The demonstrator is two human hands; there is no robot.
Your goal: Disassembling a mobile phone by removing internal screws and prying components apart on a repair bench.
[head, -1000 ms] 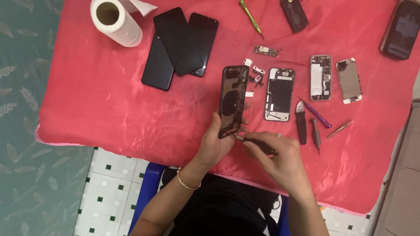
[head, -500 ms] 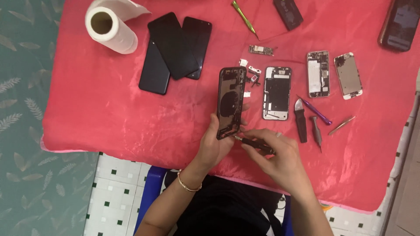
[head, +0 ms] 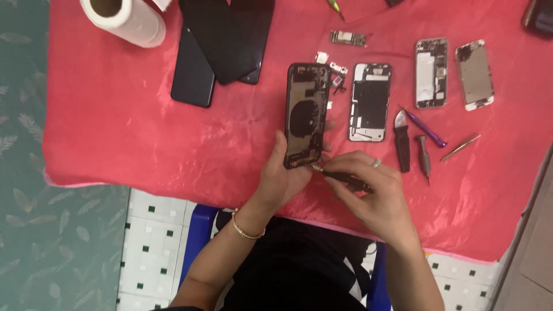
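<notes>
At six o'clock on the red cloth (head: 115, 126), the left hand (head: 282, 178) grips the open phone shell (head: 306, 115) while the right hand (head: 374, 196) pinches a screwdriver (head: 343, 175) at its bottom edge, likely mid-unscrewing, calling for steady, upright pressure.

A white paper roll (head: 124, 20) is lying at the far left corner of the red cloth (head: 115, 126). Three dark phone panels (head: 222, 46) are overlapping beside it. A purple pry tool (head: 425, 128) and metal tweezers (head: 461, 147) are resting at right.
</notes>
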